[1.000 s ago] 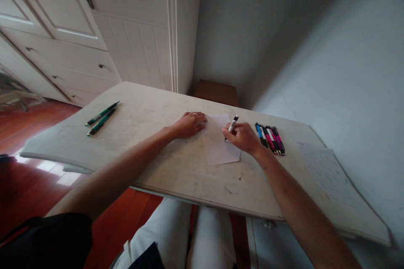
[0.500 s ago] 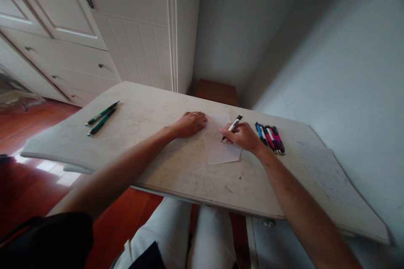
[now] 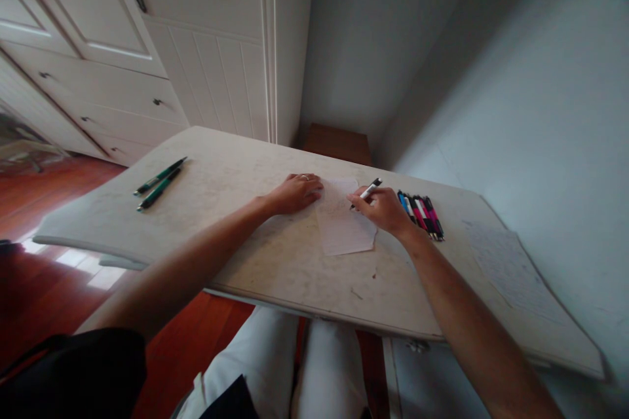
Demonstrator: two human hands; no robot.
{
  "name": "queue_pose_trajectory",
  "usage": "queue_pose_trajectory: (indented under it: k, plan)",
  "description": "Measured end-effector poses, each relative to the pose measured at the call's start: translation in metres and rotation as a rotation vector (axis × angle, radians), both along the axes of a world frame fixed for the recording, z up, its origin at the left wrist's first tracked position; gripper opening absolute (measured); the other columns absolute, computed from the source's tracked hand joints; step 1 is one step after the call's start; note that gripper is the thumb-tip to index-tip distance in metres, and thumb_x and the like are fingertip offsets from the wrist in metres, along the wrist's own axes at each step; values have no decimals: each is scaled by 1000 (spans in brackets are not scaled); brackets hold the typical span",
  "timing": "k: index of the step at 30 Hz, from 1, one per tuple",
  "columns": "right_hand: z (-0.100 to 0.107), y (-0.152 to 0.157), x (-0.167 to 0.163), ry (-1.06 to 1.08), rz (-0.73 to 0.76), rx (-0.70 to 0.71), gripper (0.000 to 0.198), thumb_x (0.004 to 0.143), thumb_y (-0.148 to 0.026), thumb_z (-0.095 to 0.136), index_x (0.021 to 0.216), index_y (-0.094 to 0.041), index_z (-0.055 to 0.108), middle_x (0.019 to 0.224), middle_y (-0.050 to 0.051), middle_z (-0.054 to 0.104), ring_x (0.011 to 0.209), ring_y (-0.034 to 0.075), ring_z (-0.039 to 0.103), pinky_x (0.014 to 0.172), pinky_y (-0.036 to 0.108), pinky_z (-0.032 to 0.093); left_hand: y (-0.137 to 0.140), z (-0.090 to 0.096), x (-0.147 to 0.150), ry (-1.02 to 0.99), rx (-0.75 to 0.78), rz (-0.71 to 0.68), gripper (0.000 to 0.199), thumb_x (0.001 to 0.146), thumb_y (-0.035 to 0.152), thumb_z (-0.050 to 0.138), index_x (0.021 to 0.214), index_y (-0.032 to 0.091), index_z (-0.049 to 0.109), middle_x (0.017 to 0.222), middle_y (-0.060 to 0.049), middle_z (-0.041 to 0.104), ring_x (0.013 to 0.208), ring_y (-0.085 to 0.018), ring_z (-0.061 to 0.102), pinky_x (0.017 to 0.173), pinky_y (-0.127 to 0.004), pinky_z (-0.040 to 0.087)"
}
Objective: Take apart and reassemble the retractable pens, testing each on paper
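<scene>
Scuffed white counter (image 3: 246,255) by a pale wall, small white paper sheet (image 3: 344,229) mid-counter, left hand (image 3: 295,193) flat, fingers released, pressing its left edge, right hand (image 3: 383,209) grasping a black-and-white pen (image 3: 367,191), tip on the sheet.

Table (image 3: 255,262) bears paper (image 3: 344,229), pens (image 3: 421,215).

White-black pen (image 3: 367,191) tilted, tip on small white paper sheet (image 3: 344,229) lying flat mid-table.

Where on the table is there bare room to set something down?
Bare: between the green pens and the left hand, and the near edge below the paper. Crowded: right hand, pen row, big sheet.
</scene>
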State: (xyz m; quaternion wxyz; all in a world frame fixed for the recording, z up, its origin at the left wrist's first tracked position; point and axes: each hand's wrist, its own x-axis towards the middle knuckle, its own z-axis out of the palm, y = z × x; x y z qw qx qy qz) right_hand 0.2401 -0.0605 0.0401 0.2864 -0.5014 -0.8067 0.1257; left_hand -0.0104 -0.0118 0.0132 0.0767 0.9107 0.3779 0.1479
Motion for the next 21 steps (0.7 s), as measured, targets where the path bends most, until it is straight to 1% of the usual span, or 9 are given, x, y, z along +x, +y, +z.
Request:
queue_pose_trajectory:
  k: [3,6,10,12,19,21]
  plan:
    - [0,1,2,-27,9,-28,39,89,-44,55,61,-19,65,60,5,69,57,18,64,60,27,43,1,-1,0,-6,8,-4,37,97,35,37,121,19,60,133,-12,57,125,-25,52,106,-43,36]
    - [1,2,3,-55,-12,15,38,90,-43,54,62,-19,66,65,6,71,64,20,67,63,28,44,1,-2,0,-8,5,2,36,97,35,38,120,19,61,134,-12,57,125,-25,52,106,-43,37]
    - [1,3,6,-132,-134,63,39,88,-43,55,60,-19,66,62,9,71,62,21,67,59,28,42,-1,-1,0,-9,-1,14,34,96,34,40,119,22,61,134,-10,57,125,-24,51,106,-42,37]
    - [1,3,7,-139,-158,83,38,88,-43,54,61,-19,67,62,9,71,60,21,67,58,27,42,-1,0,0,-5,-1,18,34,96,34,40,119,23,61,134,-9,58,125,-23,51,106,-41,37]
    - [3,4,8,-11,-64,-44,35,87,-43,57,66,-18,69,61,6,71,59,20,68,56,26,46,-1,0,0,0,10,3,35,96,34,39,120,20,61,133,-11,57,125,-24,52,105,-41,38]
    - [2,5,9,58,-20,-114,33,86,-44,59,70,-18,70,62,6,71,58,19,68,56,26,48,0,-1,0,-2,12,2,35,97,34,39,120,20,61,133,-10,57,125,-24,52,105,-41,38]
